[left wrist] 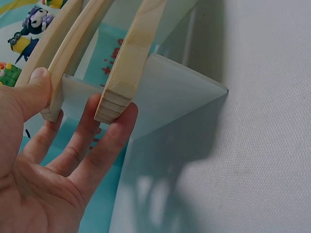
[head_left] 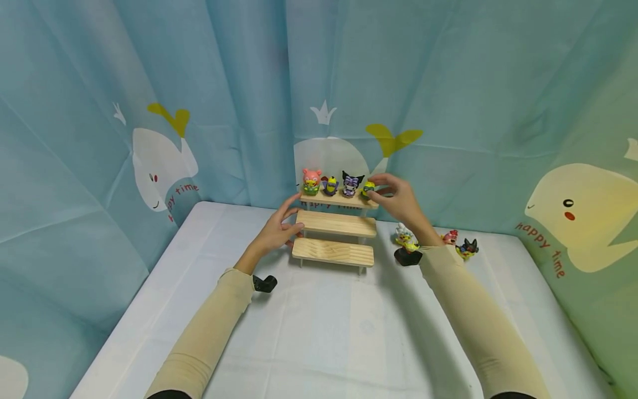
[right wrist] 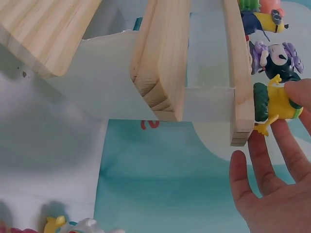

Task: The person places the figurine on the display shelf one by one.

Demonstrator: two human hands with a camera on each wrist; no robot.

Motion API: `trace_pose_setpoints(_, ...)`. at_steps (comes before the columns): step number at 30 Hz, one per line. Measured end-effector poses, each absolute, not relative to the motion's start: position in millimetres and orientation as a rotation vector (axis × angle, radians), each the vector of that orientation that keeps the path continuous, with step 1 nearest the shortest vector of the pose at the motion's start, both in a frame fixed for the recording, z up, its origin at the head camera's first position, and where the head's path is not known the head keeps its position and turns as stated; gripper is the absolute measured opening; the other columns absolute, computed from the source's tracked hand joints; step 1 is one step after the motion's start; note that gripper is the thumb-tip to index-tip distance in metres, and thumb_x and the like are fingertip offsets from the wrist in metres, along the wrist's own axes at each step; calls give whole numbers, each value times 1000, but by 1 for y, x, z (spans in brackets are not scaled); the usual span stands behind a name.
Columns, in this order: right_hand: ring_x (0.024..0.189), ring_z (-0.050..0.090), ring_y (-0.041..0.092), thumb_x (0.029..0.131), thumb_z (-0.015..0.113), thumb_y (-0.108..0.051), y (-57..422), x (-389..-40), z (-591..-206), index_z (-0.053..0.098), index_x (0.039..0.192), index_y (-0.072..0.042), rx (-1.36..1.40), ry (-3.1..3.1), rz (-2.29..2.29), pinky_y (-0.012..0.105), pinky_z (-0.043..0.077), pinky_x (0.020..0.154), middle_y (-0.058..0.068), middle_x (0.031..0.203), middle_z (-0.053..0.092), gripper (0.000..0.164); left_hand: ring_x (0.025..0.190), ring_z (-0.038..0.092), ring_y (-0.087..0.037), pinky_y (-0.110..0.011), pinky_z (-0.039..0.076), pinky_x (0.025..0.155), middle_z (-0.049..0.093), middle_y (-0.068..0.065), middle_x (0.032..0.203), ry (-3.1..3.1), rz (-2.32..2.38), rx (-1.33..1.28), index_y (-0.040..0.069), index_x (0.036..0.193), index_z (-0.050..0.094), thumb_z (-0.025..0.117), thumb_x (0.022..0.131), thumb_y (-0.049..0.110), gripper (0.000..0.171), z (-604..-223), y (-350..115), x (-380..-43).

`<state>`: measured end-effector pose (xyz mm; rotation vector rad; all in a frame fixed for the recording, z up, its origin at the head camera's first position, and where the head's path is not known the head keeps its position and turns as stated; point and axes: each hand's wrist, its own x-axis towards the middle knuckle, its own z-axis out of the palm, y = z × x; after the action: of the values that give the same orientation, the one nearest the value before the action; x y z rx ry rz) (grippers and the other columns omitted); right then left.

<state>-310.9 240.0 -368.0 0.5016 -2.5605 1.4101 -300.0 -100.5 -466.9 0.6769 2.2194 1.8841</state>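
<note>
A three-tier wooden display stand (head_left: 336, 223) with clear side panels stands against the curtain. My left hand (head_left: 276, 229) grips its left end, with the thumb (left wrist: 38, 90) on one board and fingers against the board ends. My right hand (head_left: 399, 200) pinches a small yellow-and-green figurine (right wrist: 278, 103) at the right end of the top board. Left of it on that board are a dark-eared purple figurine (head_left: 351, 184), a yellow figurine in dark purple (head_left: 330, 186) and a pink-hooded figurine (head_left: 311, 182).
Right of the stand, a white-and-yellow figurine (head_left: 406, 237) is at a black object (head_left: 408, 256). Farther right are a red figurine (head_left: 450, 238) and a black-eared yellow one (head_left: 467, 249). Another black object (head_left: 265, 284) lies by my left sleeve. A whale-print curtain (head_left: 259, 111) encloses the white table (head_left: 309, 338).
</note>
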Motion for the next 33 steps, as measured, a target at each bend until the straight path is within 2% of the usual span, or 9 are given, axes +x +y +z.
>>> trace_pose_setpoints(5, 111, 64, 39, 99, 72, -17, 240, -312, -369, 65, 135, -7, 505, -2555, 1423, 43, 57, 85, 19, 134, 62, 37, 91, 71, -44, -75, 50, 67, 24, -19, 167, 2189, 1895, 685, 45, 163, 18, 64, 104, 19, 79, -466, -100, -301)
trace_pose_setpoints(7, 110, 65, 36, 99, 73, -19, 243, -316, -373, 66, 134, -11, 512, -2552, 1424, 41, 57, 84, 17, 133, 63, 37, 91, 70, -46, -76, 49, 67, 23, -19, 168, 2186, 1895, 689, 43, 164, 17, 64, 104, 19, 80, -465, -100, -300)
trace_pose_setpoints(16, 114, 62, 40, 98, 73, -15, 242, -316, -374, 61, 140, -8, 515, -2554, 1470, 57, 54, 91, 22, 137, 60, 44, 90, 74, -31, -67, 56, 65, 26, -18, 167, 2228, 1873, 680, 52, 160, 22, 66, 103, 25, 76, -467, -101, -300)
trace_pose_setpoints(23, 111, 64, 38, 99, 72, -18, 245, -315, -373, 60, 142, -13, 548, -2568, 1416, 54, 55, 90, 20, 136, 61, 45, 90, 73, -31, -66, 56, 64, 27, -17, 167, 2224, 1876, 664, 55, 158, 23, 65, 103, 24, 76, -467, -100, -300)
trace_pose_setpoints(33, 107, 65, 44, 97, 74, -10, 262, -301, -363, 51, 148, -8, 668, -2539, 1328, 60, 54, 92, 26, 132, 62, 57, 90, 73, -33, -68, 55, 64, 28, -16, 166, 2219, 1881, 665, 52, 159, 23, 65, 103, 23, 76, -466, -99, -299)
